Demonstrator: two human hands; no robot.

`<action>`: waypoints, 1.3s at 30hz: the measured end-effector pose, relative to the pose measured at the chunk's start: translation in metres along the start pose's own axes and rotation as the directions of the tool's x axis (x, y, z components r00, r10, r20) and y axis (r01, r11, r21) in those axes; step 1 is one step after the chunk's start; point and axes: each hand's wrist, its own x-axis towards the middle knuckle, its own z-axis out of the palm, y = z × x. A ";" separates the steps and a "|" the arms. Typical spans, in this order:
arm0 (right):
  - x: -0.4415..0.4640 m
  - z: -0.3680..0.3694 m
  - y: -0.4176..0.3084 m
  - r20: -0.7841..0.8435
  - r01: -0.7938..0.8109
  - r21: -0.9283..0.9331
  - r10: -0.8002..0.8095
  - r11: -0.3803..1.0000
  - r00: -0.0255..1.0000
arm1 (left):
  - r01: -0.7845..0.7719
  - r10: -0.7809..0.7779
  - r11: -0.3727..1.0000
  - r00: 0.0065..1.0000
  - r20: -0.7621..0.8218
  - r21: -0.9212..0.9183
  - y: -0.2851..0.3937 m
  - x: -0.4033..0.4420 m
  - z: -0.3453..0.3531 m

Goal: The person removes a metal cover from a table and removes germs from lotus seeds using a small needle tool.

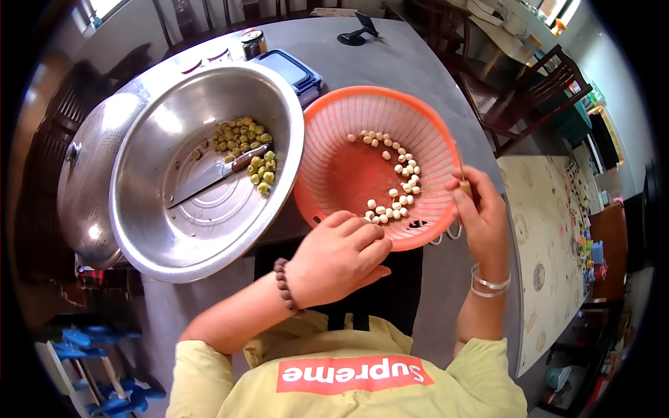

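Note:
An orange plastic colander [327, 118] holds several pale round seeds [411, 169] that look like peeled lotus seeds, along its right and near sides, and a few small dark bits [417, 224]. Over its near rim lies my left hand [338, 258], palm down, fingers bent beside the nearest seeds and thumb held apart; I see nothing in it. At the right rim my right hand [482, 212] pinches a thin stick-like tool [465, 185] with a light brown end, pointing up. To the left, a tilted steel basin [209, 247] contains greenish-brown seeds [240, 136] and a wooden-handled knife [216, 179].
Behind the basin stand a lidded container [287, 70] and a jar [253, 43]. A phone stand [358, 31] is at the grey table's [411, 59] far side. A domed metal lid [97, 181] leans at left. Wooden chairs [529, 90] surround the table.

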 end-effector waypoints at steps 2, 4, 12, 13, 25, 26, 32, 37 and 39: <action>0.025 0.009 0.001 0.048 0.128 -0.231 -0.120 0.965 0.992 | -0.010 0.010 1.000 1.000 -0.007 0.004 -0.006 0.002 -0.028; 0.054 0.022 0.006 0.116 0.199 -0.262 -0.174 0.944 0.978 | 0.025 -0.023 0.999 0.998 -0.062 0.036 -0.022 0.006 -0.058; 0.134 0.066 0.060 0.536 0.337 -0.653 0.099 0.678 0.838 | 0.291 -0.473 0.760 0.861 -0.188 -0.581 -0.108 -0.009 -0.117; 0.137 0.069 0.067 0.535 0.334 -0.685 0.135 0.648 0.834 | 0.298 -0.539 0.666 0.826 -0.165 -0.683 -0.110 -0.016 -0.119; 0.160 0.135 0.084 0.629 0.607 -0.638 -0.134 0.473 0.766 | 0.064 -0.744 0.199 0.659 -0.108 -0.978 -0.142 -0.048 -0.126; 0.160 0.139 0.090 0.641 0.623 -0.624 -0.147 0.471 0.753 | 0.064 -0.759 0.178 0.644 -0.096 -0.982 -0.144 -0.051 -0.124; 0.160 0.134 0.084 0.642 0.598 -0.662 -0.070 0.452 0.764 | 0.022 -0.793 0.080 0.608 -0.051 -0.997 -0.153 -0.053 -0.119; 0.162 0.119 0.007 0.453 0.240 -0.206 -0.125 0.949 0.883 | -0.008 -0.800 0.012 0.600 -0.015 -1.000 -0.151 -0.049 -0.119; 0.151 0.126 -0.037 0.436 0.207 -0.120 -0.136 0.971 0.890 | -0.017 -0.800 -0.017 0.600 0.004 -1.000 -0.150 -0.047 -0.117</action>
